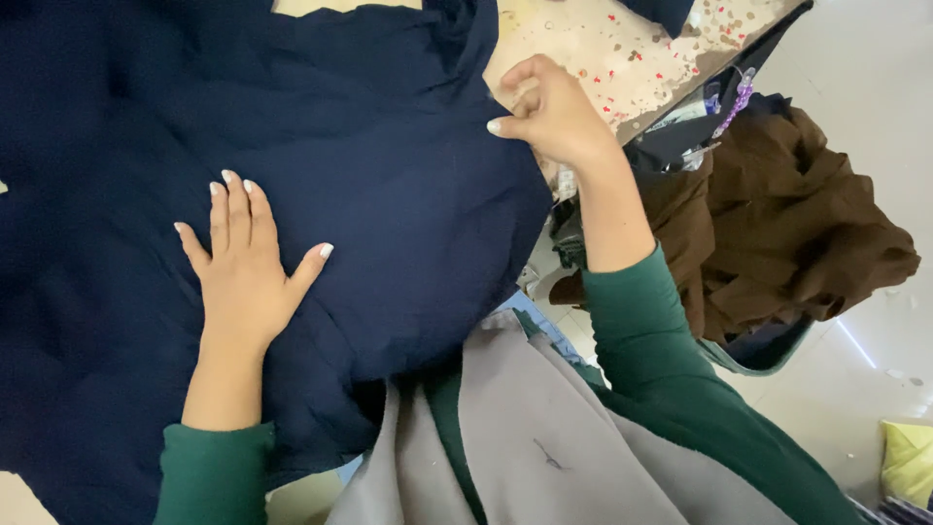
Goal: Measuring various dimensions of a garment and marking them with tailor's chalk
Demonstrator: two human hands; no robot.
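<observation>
A large dark navy cloth (389, 194) is spread over a table and fills most of the view. My left hand (243, 262) lies flat on it, palm down, fingers apart and pointing away from me. My right hand (549, 112) pinches the cloth's right edge between thumb and fingers, near a fold at the top. Both my arms wear green sleeves.
A pale tabletop (622, 58) speckled with red and brown shows past the cloth at the top right. A heap of brown fabric (787, 224) sits in a container on the right, over a light floor. A yellow item (909, 462) lies at the lower right.
</observation>
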